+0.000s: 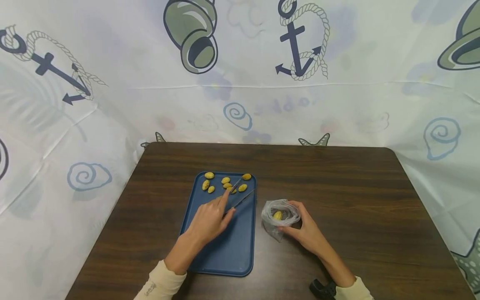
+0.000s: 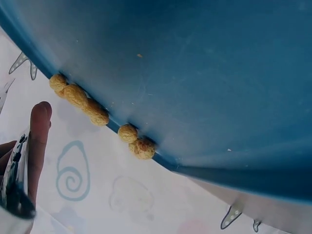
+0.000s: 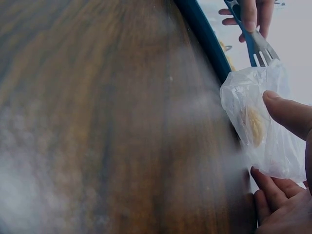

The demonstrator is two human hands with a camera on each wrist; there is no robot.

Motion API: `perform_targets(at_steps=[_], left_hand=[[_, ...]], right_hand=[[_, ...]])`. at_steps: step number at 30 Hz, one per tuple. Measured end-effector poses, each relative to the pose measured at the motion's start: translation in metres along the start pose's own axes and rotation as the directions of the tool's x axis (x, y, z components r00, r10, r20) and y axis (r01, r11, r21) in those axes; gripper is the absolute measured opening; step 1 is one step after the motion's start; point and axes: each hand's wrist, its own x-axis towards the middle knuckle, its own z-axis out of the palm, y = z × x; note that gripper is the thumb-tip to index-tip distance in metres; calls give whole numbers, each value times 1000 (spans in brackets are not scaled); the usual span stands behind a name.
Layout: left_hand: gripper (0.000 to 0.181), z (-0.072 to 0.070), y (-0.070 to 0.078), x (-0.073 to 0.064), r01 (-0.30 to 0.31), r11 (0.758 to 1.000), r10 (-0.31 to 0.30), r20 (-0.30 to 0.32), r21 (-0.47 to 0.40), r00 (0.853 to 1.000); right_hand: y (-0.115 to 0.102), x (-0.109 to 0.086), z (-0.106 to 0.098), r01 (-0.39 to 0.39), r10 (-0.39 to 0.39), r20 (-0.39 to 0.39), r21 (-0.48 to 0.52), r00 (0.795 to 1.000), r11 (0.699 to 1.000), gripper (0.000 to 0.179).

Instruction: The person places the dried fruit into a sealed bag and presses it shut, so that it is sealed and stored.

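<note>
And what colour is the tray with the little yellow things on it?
The tray is dark blue; it shows best in the head view.

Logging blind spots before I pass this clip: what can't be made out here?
Head view: how many yellow pieces the bag holds; crumpled plastic covers its lower part.
Head view: part of the tray, behind the left hand.
Head view: the mark on the left sleeve, too small.
Right wrist view: part of the right hand, cut off by the right edge.

Brown wood-grain table (image 1: pixel 337 187), blue tray (image 1: pixel 234 252) atop
</note>
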Motion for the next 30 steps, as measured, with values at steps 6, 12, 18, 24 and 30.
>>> perform_targets(at_steps=[6,12,18,24,30], left_hand=[[57,3,-2,4,4,1000,-4,21,-9,1000],[55,6,-4,6,-9,1000,9,30,-14,1000],[53,8,-6,8,4,1000,-3,61,-7,998],[51,9,-8,9,23,1000,-23,97,2,995],[48,11,-9,11,23,1000,-25,112,16,993]], right_hand=[[-1,-1,-1,-17,17,-1,-21,1000,1000,78],[0,-3,-1,-23,23,-6,-26,1000,999,80],[1,-3,-1,-15,15,-12,-22,1000,1000,80],[2,-1,-1,-10,10,-6,-27,1000,1000,79],[0,0,-1,-17,17,-5,-14,1000,1000,79]])
